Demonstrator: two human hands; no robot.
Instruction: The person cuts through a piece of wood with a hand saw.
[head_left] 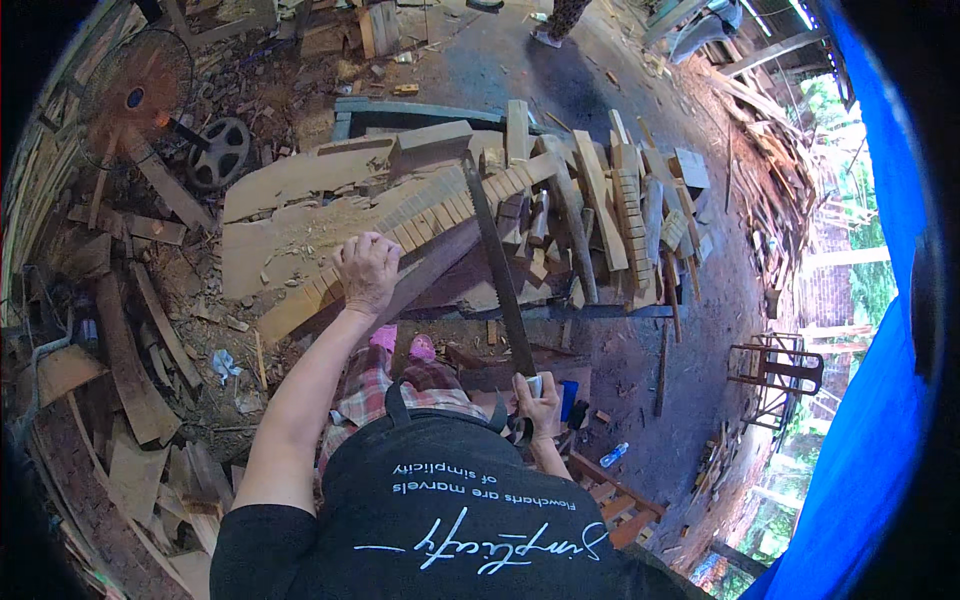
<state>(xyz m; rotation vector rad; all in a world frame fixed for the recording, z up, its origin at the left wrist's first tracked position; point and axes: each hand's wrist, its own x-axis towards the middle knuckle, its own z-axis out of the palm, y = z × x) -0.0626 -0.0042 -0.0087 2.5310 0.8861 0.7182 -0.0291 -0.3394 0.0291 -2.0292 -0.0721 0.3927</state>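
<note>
My black T-shirt [400, 500] fronts a tan wooden beam [438, 216], notched except apparently its left end; left hand [367, 272] clasping it, right hand [541, 406] gripping a dark steel handsaw [497, 265].

The saw [499, 268] at the centre has a blade of dark, dull metal. Left of it, the notched board [440, 217] is pale, bare wood, its face broken by crosswise cuts. The worktop [300, 195] behind looks like wood, matt, rough and flaking. At upper left, the fan guard [150, 75] is thin metal wire. Along the right edge, the blue sheet [870, 400] looks like smooth plastic. The bottle [614, 455] at lower right is clear, shiny plastic; the shirt [430, 470] at bottom centre, soft matt black cloth.
</note>
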